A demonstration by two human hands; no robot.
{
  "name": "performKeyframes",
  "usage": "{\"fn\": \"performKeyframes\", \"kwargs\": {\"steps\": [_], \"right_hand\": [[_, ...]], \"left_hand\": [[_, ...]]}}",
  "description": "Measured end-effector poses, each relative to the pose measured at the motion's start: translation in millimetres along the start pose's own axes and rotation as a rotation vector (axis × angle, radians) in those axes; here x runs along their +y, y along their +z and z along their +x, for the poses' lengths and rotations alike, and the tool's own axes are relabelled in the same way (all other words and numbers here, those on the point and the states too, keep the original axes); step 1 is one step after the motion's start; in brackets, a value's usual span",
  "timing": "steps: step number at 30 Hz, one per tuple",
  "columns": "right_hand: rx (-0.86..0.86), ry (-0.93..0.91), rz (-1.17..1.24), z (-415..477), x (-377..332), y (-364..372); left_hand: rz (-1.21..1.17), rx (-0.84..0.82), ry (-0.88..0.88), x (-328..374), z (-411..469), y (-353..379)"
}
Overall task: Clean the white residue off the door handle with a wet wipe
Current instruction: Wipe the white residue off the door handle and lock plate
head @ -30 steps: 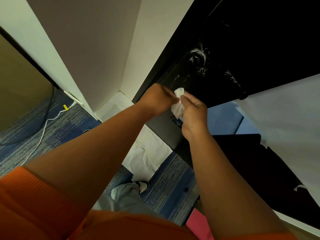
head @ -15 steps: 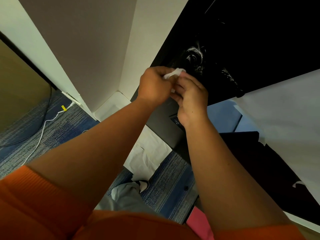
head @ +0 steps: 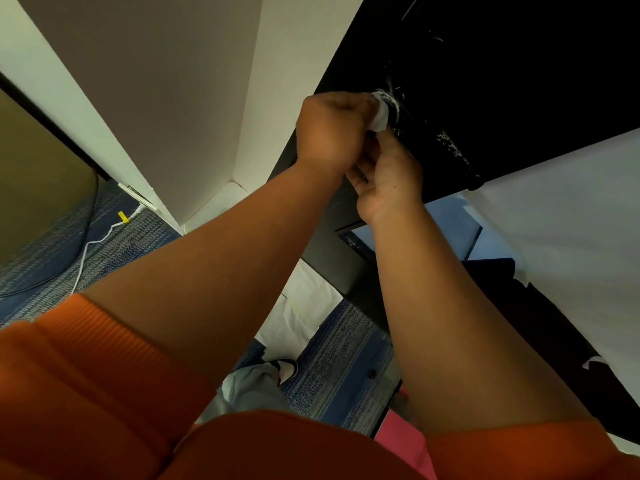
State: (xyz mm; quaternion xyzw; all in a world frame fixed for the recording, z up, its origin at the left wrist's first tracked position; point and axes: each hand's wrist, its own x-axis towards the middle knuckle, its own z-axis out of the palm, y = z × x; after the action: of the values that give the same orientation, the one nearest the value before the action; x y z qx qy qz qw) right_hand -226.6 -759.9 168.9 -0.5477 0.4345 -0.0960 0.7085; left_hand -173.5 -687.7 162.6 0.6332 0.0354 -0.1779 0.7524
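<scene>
Both hands meet at the black door [head: 519, 64], where a person presses a small wadded wipe [head: 381, 114] against the near end of the handle [head: 398, 98]. The left hand [head: 330, 131] has its grip curled tight, pinching the wipe from above. The right hand [head: 386, 174] reaches up from below, and its grip appears to pinch the wipe's lower edge. White smears ring the spot just beside the wipe, and more residue [head: 450, 152] flecks the dark surface well to the right. Whether those flecks sit on the lever or on the door face is hard to tell in the gloom.

The job looks barely begun. One hand would probably scrub better while the other steadies the handle. The wad likely needs opening out so that a fresh damp face wraps round the handle, not just its front. Short firm rubs, working from the near end towards the far flecks, should lift the film without spreading it over the door.

Room is tight on the left, where the door's edge runs close to the pale wall [head: 173, 81]. To the right the door face is open until a white sheet [head: 571, 220] cuts across below. The carpet [head: 329, 368] lies far beneath the forearms.
</scene>
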Motion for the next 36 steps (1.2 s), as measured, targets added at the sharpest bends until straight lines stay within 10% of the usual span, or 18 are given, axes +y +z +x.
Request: {"fn": "performKeyframes", "kwargs": {"steps": [10, 31, 36], "right_hand": [[-0.021, 0.046, -0.005, 9.2, -2.8, -2.0], [-0.091, 0.030, -0.007, 10.7, -5.0, -2.2], [-0.007, -0.001, -0.066, 12.4, -6.2, -2.5]], "left_hand": [[-0.143, 0.146, -0.211, 9.7, -6.5, 10.2], [0.143, 0.283, 0.095, -4.5, -11.7, 18.5], [0.113, 0.152, -0.248, -8.5, -9.6, 18.1]]}}
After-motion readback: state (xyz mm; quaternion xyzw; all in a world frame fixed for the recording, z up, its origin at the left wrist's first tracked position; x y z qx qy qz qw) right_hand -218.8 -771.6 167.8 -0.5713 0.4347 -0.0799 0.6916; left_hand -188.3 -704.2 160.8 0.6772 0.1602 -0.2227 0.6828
